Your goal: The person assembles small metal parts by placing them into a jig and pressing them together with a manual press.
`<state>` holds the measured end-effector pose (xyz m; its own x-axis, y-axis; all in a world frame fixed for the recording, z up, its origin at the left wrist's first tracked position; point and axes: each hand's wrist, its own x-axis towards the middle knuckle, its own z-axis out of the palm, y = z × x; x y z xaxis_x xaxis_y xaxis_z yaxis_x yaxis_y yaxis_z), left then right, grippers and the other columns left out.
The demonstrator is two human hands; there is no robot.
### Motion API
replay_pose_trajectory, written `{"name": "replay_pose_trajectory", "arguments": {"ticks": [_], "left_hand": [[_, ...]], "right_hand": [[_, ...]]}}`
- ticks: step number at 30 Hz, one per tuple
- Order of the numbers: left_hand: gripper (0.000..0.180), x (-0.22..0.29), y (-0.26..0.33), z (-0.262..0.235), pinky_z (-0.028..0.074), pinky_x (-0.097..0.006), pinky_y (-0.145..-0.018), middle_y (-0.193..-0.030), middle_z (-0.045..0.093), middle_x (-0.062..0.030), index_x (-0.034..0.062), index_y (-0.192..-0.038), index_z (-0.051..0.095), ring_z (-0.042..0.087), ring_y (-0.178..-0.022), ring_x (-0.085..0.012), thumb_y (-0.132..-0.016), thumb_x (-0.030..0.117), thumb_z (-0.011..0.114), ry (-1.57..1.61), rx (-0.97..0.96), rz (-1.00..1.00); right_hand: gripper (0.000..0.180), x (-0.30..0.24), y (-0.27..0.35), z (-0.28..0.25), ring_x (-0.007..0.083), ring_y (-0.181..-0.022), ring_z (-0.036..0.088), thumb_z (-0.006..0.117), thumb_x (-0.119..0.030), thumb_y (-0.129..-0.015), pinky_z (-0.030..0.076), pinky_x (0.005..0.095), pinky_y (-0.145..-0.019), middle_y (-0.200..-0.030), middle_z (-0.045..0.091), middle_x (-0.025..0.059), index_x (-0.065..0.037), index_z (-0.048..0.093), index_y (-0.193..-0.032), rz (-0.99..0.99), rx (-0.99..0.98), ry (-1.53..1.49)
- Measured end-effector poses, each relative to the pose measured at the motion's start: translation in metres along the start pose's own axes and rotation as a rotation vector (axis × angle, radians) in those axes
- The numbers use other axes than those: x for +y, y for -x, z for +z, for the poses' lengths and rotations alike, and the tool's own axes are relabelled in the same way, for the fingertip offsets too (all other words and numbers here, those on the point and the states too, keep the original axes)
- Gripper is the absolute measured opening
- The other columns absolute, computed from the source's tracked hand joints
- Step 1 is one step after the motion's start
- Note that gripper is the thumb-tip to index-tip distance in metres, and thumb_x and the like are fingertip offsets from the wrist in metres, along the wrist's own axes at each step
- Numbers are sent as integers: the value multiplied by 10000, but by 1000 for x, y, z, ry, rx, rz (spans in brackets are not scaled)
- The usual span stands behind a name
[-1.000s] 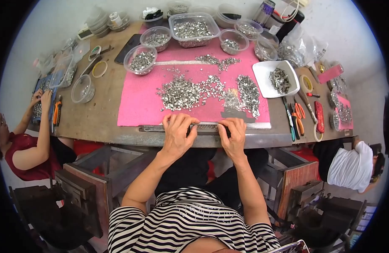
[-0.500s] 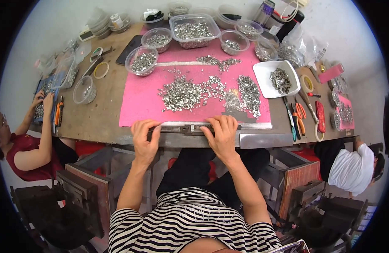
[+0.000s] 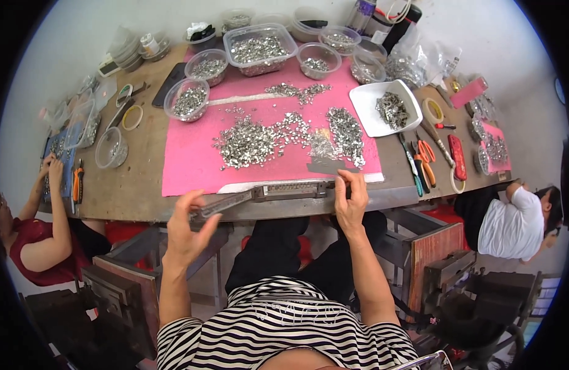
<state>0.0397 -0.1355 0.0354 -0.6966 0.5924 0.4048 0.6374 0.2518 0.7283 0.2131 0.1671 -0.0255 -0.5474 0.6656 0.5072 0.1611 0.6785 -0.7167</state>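
A long, dark metal jig (image 3: pixel 290 190) lies along the front edge of the pink mat (image 3: pixel 189 166). Small metal pieces seem to sit in a row in its middle section. Its left arm (image 3: pixel 226 202) is angled toward me. My left hand (image 3: pixel 189 229) is beside that arm's end, thumb and fingers spread around it without a visible grip. At the jig's right end my right hand (image 3: pixel 351 202) has its fingers bent and thumb close to the bar; the contact is partly hidden. Beyond the jig lies a heap of small silvery pieces (image 3: pixel 244 143), with a smaller pile (image 3: pixel 346 137) to its right.
Clear tubs of silvery pieces (image 3: pixel 260 49) stand at the back. A white dish (image 3: pixel 364 114) is at the right, near orange-handled pliers (image 3: pixel 426 163) and a red-handled tool (image 3: pixel 457 157). Tape rings (image 3: pixel 133 118) lie at the left. Other people sit on both sides.
The jig's left arm has swung out of line, its end toward me. My left hand has come nearer and opened; my right hand has shifted to the jig's right end. The view has shifted slightly.
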Motion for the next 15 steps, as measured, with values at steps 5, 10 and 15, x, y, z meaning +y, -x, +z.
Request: {"name": "replay_pose_trajectory", "arguments": {"ticks": [5,10,15], "left_hand": [[397,34,-34,85,500,-411,-779,-998,583,-113,49,-1123,677,599,-887,-302,-752,55,818,146,-232,299],[346,25,-42,137,376,-425,-906,-986,548,-61,109,-1086,727,535,-970,-254,-784,252,814,-177,-161,404],[370,22,-29,136,309,-461,-979,-1054,587,-41,148,-1133,765,551,-1005,-238,-803,310,804,-294,10,316]], "right_hand": [[192,-5,-1,2,230,-763,574,671,-59,-943,455,348,-762,-866,567,98,-16,669,-1130,-65,-27,26],[260,1,13,-6,280,-842,597,704,-52,-897,419,385,-838,-928,618,93,-18,686,-1154,-291,5,375],[156,-36,23,3,247,-862,672,681,33,-910,526,342,-790,-969,705,128,11,739,-1053,-22,-3,-135]]}}
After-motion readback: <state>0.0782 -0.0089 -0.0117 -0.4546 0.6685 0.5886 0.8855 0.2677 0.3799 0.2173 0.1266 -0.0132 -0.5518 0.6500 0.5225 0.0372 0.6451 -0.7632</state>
